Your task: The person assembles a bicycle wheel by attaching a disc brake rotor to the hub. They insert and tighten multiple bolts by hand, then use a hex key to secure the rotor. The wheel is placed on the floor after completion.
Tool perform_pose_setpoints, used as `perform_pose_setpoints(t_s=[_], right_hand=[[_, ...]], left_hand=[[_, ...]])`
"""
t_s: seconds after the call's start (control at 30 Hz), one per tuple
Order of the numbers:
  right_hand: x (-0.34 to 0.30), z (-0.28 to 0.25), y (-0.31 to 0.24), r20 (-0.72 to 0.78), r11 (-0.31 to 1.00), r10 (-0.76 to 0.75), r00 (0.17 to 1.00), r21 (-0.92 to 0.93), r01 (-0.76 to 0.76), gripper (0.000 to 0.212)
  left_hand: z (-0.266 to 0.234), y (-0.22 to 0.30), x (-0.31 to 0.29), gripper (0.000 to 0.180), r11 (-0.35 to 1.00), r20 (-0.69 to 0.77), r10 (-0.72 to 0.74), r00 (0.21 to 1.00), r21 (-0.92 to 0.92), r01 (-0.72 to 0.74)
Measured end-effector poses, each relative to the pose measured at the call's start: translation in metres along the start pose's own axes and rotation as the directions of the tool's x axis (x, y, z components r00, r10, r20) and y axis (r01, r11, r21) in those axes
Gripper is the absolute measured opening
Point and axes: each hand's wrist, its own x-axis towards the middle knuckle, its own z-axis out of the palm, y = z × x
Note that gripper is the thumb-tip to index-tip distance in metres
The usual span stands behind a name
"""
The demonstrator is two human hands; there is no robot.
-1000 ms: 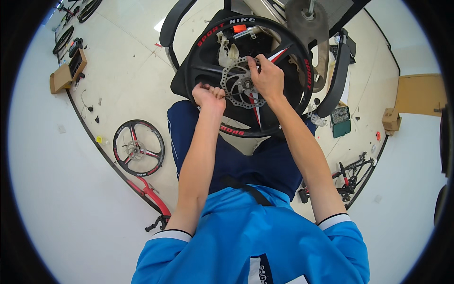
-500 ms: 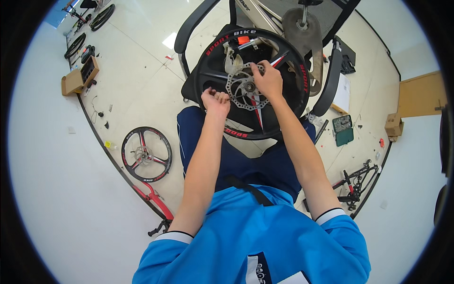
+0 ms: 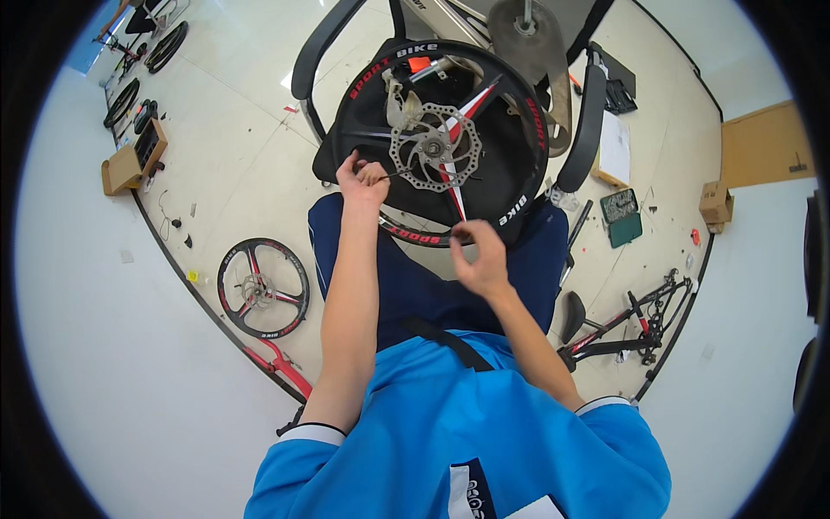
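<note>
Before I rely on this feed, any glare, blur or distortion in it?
Head view: fisheye bows the dark skirting and leaves black corners; glare whitens the floor beside the chair; the right hand looks slightly blurred; the brake disc looks sharper.

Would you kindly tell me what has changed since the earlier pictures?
The right hand has let go of the brake disc and come down toward the person, to the wheel's near rim; whether it touches the rim is unclear. The left hand still holds the thin dark tool at the disc's left edge, and the wheel still lies flat over the chair.
</note>
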Motion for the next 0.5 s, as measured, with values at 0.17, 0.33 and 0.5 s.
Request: perform_pose_setpoints(t_s=[0.17,0.33,0.5], right_hand=[[-0.011,0.001,-0.010,0.017,0.991,0.131,0.991,0.002,-0.131,0.026],[0.017,0.016,-0.013,0.149,0.938,0.198,0.969,0.257,-0.231,0.036],[0.032,0.007,0.000,0.325,0.923,0.383,0.865,-0.104,-0.370,0.024]], left_hand=[[0.009,-0.033,-0.081,0.035,0.896,0.150,0.035,0.988,0.433,-0.097],[-0.008,-0.091,-0.110,0.030,0.799,0.227,0.114,0.967,0.558,-0.225],[-0.016,-0.104,-0.102,0.026,0.645,0.406,0.320,0.856,0.568,-0.511]])
